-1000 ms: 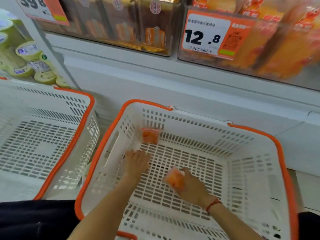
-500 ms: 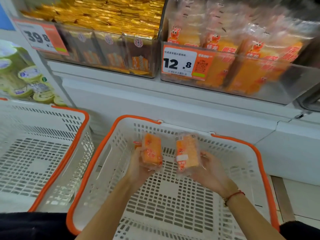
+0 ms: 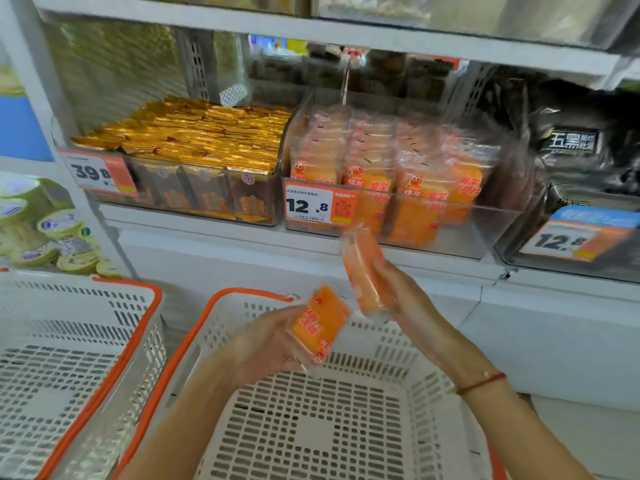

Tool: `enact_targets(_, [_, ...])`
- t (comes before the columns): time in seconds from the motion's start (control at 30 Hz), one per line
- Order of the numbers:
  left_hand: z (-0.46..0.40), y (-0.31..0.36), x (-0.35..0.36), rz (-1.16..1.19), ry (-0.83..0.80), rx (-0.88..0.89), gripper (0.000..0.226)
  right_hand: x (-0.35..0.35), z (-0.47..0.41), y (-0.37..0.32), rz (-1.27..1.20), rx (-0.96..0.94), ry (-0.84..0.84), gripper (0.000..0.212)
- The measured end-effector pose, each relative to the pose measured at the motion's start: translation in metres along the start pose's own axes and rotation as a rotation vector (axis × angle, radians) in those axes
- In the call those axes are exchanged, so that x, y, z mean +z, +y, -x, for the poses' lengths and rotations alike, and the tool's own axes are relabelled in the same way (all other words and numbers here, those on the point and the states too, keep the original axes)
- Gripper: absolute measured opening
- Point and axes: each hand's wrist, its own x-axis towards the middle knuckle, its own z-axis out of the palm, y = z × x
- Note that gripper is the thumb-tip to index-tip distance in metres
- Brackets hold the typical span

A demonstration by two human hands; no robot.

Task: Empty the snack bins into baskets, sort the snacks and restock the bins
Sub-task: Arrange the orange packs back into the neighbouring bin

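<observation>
My left hand [image 3: 266, 344] holds an orange snack packet [image 3: 320, 323] above the white, orange-rimmed basket [image 3: 242, 299] in front of me. My right hand [image 3: 403, 299] grips a second orange packet [image 3: 365, 271], raised higher, just below the front wall of the clear bin [image 3: 450, 233] that holds several rows of the same orange packets. That bin carries a 12.8 price tag [image 3: 318, 206]. The basket below my hands shows only its slotted floor.
A second white basket [image 3: 79, 358] stands at the left, nothing in it. A clear bin of gold-wrapped snacks [image 3: 194, 140] sits left of the orange bin, a bin of dark packets [image 3: 581, 161] to its right. White shelf ledge [image 3: 221, 261] runs below the bins.
Both hands picked the orange packets off the basket floor and lifted them. The right hand has risen furthest, up to the orange bin. My view tilted up to the shelf.
</observation>
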Motion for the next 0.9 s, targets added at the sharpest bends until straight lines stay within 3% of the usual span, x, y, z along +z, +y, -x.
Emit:
enact_targets(0.07, [0.007,0.014,0.008,0.04,-0.07,-0.026,0.047,0.003,0.001,-0.002,0.344,-0.151,0.037,0.061])
enact_targets(0.1, [0.008,0.019,0.01,0.07,-0.095,-0.034,0.05,0.003,0.001,-0.001,0.455,-0.187,0.026,0.076])
enact_targets(0.17, [0.01,0.026,0.01,0.135,-0.153,-0.031,0.056,-0.003,0.002,0.001,0.569,-0.2,0.007,0.086])
enact_targets(0.27, [0.014,0.031,0.015,0.226,-0.267,0.007,0.074,-0.01,0.001,-0.001,0.5,-0.215,-0.023,0.079])
enact_targets(0.37, [0.013,0.026,0.018,0.12,-0.276,0.116,0.088,-0.012,-0.001,-0.001,0.376,-0.218,-0.093,0.081])
enact_targets(0.43, [0.01,0.024,0.022,0.029,-0.213,0.137,0.078,-0.015,0.0,-0.003,0.404,-0.225,-0.079,0.081])
enact_targets(0.5, [0.009,0.024,0.024,0.009,-0.097,0.15,0.036,-0.022,0.003,-0.007,0.486,-0.221,-0.024,0.081])
enact_targets(0.53, [0.01,0.026,0.026,0.001,-0.036,0.16,0.025,-0.026,0.005,-0.008,0.528,-0.218,0.007,0.082])
enact_targets(0.73, [0.016,0.048,0.027,-0.312,0.292,0.201,0.041,-0.047,0.01,-0.021,0.464,-0.317,0.33,0.082])
enact_targets(0.8, [0.015,0.054,0.027,-0.395,0.321,0.166,0.054,-0.053,0.016,-0.03,0.473,-0.309,0.279,0.078])
enact_targets(0.9, [0.013,0.06,0.027,-0.45,0.326,0.107,0.06,-0.046,0.027,-0.039,0.64,-0.328,0.024,0.074])
